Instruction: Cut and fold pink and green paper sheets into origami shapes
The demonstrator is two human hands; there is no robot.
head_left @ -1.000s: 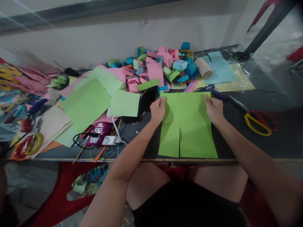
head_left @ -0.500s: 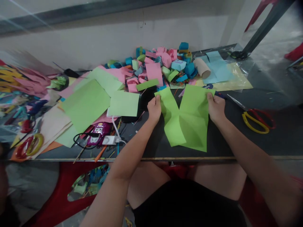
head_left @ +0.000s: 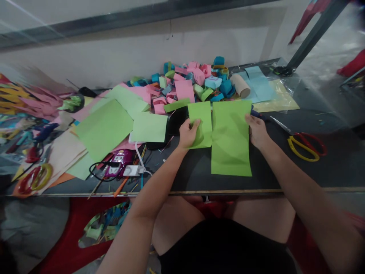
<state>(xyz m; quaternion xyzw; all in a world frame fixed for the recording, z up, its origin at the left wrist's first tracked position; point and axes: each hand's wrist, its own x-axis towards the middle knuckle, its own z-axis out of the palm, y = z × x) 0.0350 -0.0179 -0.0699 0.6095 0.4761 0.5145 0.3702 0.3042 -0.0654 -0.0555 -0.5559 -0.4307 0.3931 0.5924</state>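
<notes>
My left hand [head_left: 187, 134] grips a small bright green paper piece [head_left: 203, 125], its thumb lying on the front. My right hand [head_left: 257, 130] pinches the right edge of a longer green paper rectangle [head_left: 230, 140]. The two pieces hang side by side over the table with a thin dark gap between them, and faint creases cross the longer one. Just right of my right hand lie scissors [head_left: 306, 146] with red and yellow handles. Left of my left hand rests a pale green paper sheet [head_left: 150, 127].
Pink, blue and green paper loops [head_left: 199, 78] are heaped along the wall beside a cardboard tube [head_left: 240, 85]. On the left are a green sheet [head_left: 105, 123], a purple toy-like device [head_left: 118, 161] with cables, and a second pair of scissors [head_left: 42, 177]. The table's front edge [head_left: 228, 192] runs before my lap.
The single green sheet with a V-shaped tear has come apart into two pieces, one in each hand. The view has shifted slightly.
</notes>
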